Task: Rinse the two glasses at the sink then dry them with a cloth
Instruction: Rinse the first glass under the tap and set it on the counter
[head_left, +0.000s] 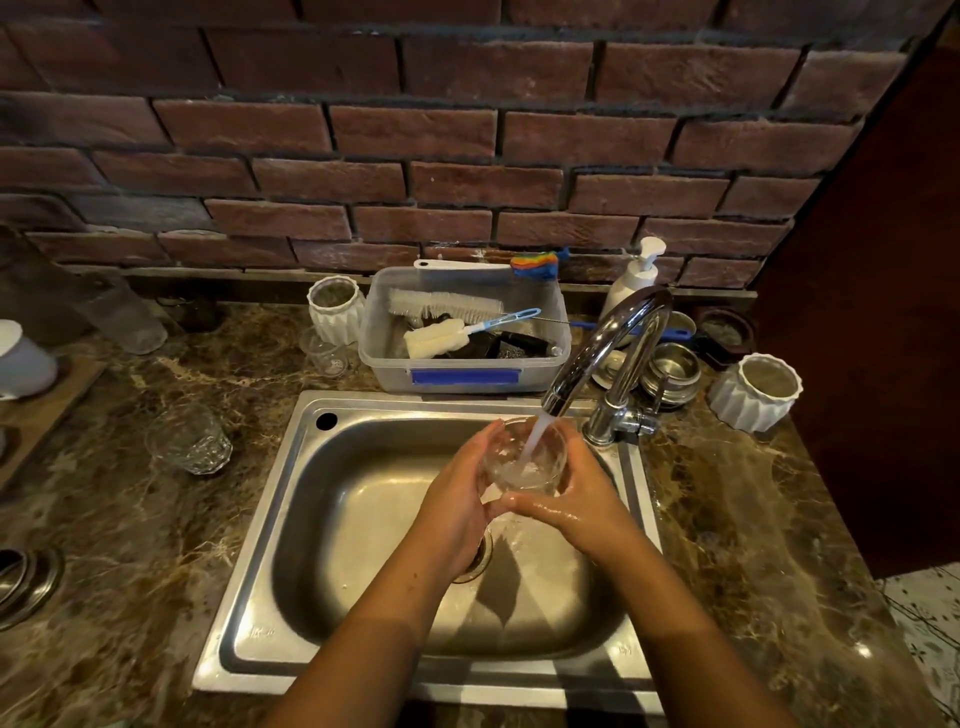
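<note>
Both hands hold one glass (524, 460) over the back right part of the sink (311, 415). The left grip (457, 488) has its fingers curled round the glass's left side. The right grip (576, 493) wraps the right side, its wet thumb lying across the near wall low down. The glass sits between the two palms with its mouth up, just under the spout of the tap (608, 338). A stream of water (537, 436) falls straight into it, and water lies around the drain below.

The second glass (189, 439) stands upright on the marbled worktop (130, 519) to the left of the sink, well apart from both hands and touched by neither.

Behind the sink a clear plastic tub (467, 371) holds brushes. A white ribbed pot (335, 312) stands just to its left and a soap pump bottle (636, 273) to its right, against the brick wall (467, 130).
</note>
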